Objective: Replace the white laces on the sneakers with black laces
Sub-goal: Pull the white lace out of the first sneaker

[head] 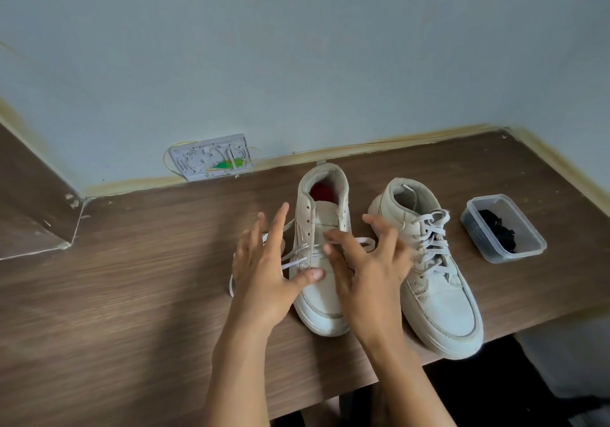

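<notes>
Fingers spread and mostly straight, the left hand [264, 270] hovers over the left side of the near sneaker [321, 255], its thumb resting on the leather just near the lowest eyelets; it grips nothing. The right hand [369, 271] is likewise open, its fingers fanned above the tongue, the index fingertip touching or nearly touching the white lace [297, 255] where it crosses the shoe; whether it presses the lace cannot be told.

That lace is already out of the upper eyelets and threads only the lowest rows, with loose lengths trailing left onto the wooden table [132, 294] and right toward the second sneaker [429, 261], which stands just beside the first and is fully laced in white. Further right, a clear plastic tub [525, 245] holds the black laces [498, 232] in a loose tangle.

The lace looks flat, soft and light, so it should slide through the eyelets with little pull, though it will go limp and tangle easily. The crossing span over the tongue is probably the best place to pinch it, drawing each side out in turn. The shoe seems light enough to shift under a tug, so the thumb bracing the toe end is well placed.
</notes>
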Demonstrator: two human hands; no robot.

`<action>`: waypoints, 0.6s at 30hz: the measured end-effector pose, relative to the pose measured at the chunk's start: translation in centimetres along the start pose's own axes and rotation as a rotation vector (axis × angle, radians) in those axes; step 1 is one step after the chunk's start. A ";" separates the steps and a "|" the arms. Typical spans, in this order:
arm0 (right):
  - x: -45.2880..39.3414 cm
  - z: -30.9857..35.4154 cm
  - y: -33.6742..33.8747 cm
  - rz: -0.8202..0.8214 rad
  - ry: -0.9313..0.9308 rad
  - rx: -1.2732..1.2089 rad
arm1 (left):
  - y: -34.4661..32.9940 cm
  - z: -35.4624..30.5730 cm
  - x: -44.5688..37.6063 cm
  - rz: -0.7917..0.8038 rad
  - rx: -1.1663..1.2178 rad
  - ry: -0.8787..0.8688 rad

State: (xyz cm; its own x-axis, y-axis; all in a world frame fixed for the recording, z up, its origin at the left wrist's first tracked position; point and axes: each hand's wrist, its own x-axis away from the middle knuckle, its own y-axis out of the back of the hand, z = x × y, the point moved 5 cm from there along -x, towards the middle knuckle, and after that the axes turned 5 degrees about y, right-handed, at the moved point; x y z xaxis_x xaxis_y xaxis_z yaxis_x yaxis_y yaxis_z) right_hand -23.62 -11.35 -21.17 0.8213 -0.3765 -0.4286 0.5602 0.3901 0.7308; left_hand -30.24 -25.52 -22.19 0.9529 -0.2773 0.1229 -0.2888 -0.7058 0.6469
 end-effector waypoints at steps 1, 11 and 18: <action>0.0 0.0 -0.1 -0.009 0.001 -0.004 | -0.1 0.2 -0.1 0.004 0.000 0.011; 0.6 -1.6 3.9 -0.583 -0.242 -0.310 | -1.3 0.1 -0.1 0.143 0.230 -0.015; 0.5 0.6 0.0 -0.009 0.042 0.008 | -1.5 -0.3 -0.2 0.104 0.174 -0.036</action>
State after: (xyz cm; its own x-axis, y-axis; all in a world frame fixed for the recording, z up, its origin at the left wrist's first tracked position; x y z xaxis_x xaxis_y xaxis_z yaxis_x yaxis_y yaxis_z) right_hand -23.29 -12.00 -21.06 0.8201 -0.3441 -0.4572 0.5670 0.3804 0.7307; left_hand -29.94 -24.17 -22.96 0.9140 -0.3754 0.1537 -0.4003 -0.7731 0.4920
